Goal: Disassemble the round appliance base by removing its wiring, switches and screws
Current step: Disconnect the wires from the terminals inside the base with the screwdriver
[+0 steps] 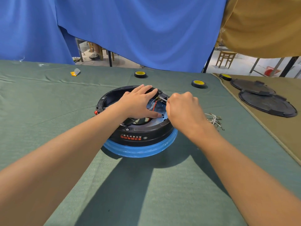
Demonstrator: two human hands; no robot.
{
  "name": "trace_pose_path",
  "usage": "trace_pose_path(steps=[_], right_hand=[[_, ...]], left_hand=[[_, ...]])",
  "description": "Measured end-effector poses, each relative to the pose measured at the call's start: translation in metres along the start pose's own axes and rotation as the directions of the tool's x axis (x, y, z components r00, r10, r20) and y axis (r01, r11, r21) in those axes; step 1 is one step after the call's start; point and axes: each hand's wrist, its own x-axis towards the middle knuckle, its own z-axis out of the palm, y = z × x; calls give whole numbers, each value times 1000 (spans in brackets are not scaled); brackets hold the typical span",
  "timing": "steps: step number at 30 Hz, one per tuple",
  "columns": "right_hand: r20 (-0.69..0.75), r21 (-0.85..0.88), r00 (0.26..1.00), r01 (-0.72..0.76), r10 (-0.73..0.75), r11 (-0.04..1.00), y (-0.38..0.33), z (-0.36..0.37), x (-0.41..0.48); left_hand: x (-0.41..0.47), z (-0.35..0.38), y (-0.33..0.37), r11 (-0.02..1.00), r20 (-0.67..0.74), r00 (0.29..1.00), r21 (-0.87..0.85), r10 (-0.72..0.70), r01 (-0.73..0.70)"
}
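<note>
The round appliance base (140, 136), a black ring with red lettering on a blue rim, lies upside down in the middle of the table. My left hand (138, 101) rests flat across its open inside, fingers straight on the far rim and thumb on the metal plate. My right hand (182, 108) is curled at the right inner edge and pinches something thin, a wire or terminal, beside the small black switch (162, 97). Red and white wires (154, 105) run inside the base below the switch. A red button (96, 112) sits on the base's left side.
A bundle of loose white wires (213, 119) lies on the green cloth right of the base. Three black tape rolls with yellow cores (140, 74) (198, 83) (225, 77) sit further back. Two black round covers (267, 103) lie on the tan cloth at right. A yellow scrap (75, 72) lies far left.
</note>
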Motion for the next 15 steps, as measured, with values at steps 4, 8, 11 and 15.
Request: trace_pose_path(steps=[4,8,11,15], right_hand=[[-5,-16,999,35,-35,999,-2,-2,3],[44,43,999,20,-22,999,6,0,6],[100,147,995,-29,14,989,14,-3,10],[131,313,986,-141,104,939,19,-9,17]], left_hand=[[-1,-1,1,999,-24,1000,-50,12,-14],[-1,-2,0,992,-54,998,-119,34,-40],[-1,-2,0,996,-27,999,-84,40,-42],[-1,-2,1,994,-62,998,-105,33,-39]])
